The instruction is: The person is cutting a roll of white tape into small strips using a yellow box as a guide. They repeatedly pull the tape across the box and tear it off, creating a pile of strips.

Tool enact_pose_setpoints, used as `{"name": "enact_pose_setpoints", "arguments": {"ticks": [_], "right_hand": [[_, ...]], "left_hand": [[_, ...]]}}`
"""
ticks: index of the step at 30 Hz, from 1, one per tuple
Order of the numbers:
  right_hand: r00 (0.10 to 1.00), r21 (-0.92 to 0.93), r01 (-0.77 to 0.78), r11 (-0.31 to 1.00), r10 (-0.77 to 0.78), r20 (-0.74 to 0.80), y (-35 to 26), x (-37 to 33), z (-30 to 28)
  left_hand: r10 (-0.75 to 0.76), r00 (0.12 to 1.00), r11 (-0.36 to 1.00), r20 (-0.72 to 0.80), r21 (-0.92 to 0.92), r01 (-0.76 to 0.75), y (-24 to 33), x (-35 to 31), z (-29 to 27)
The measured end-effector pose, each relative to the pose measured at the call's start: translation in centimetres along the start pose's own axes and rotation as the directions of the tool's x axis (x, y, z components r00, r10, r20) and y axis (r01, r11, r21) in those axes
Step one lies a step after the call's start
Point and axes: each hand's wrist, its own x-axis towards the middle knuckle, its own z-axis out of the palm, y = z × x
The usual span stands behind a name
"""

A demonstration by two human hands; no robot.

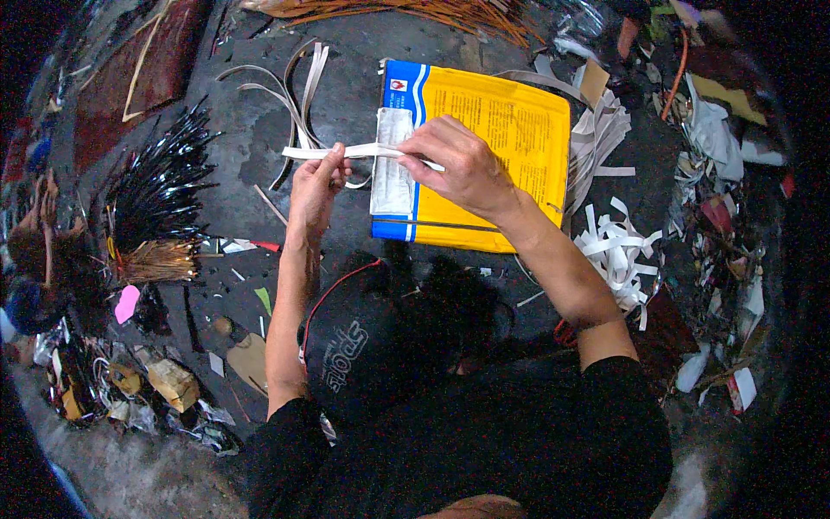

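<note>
Pinching one white strip (359, 150), the left hand (316, 183) and right hand (460, 162) hold it across the left edge of a yellow-and-blue panel (529, 130). Curled white strips (618, 246) (a loose heap) lie to the right.

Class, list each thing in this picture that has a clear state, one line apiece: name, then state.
Left hand: closed, pinching the white strip
Right hand: closed, pinching the same strip
White strip: stretched between the hands
Yellow-and-blue panel: lying flat, printed side up
Pile of white strips: loose, curled, tangled
Pale strips at right: fanned out
Black bristles: spread out
</note>
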Motion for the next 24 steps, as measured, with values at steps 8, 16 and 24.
{"name": "enact_pose_setpoints", "arguments": {"ticks": [8,16,24], "right_hand": [[0.999,0.015,0.030,0.999,-0.030,0.016,0.2,0.3,0.2],[1.000,0.056,0.001,0.998,-0.002,0.015,0.2,0.4,0.1],[0.999,-0.055,0.027,0.998,-0.026,0.018,-0.3,0.0,-0.1]], "left_hand": [[0.002,1.000,1.000,-0.026,-0.006,-0.002,-0.7,1.0,-2.0],[-0.007,0.999,1.000,-0.034,-0.027,0.006,-1.1,1.5,-3.6],[0.028,0.998,0.999,-0.058,-0.016,-0.029,-0.9,1.2,-5.0]]}}
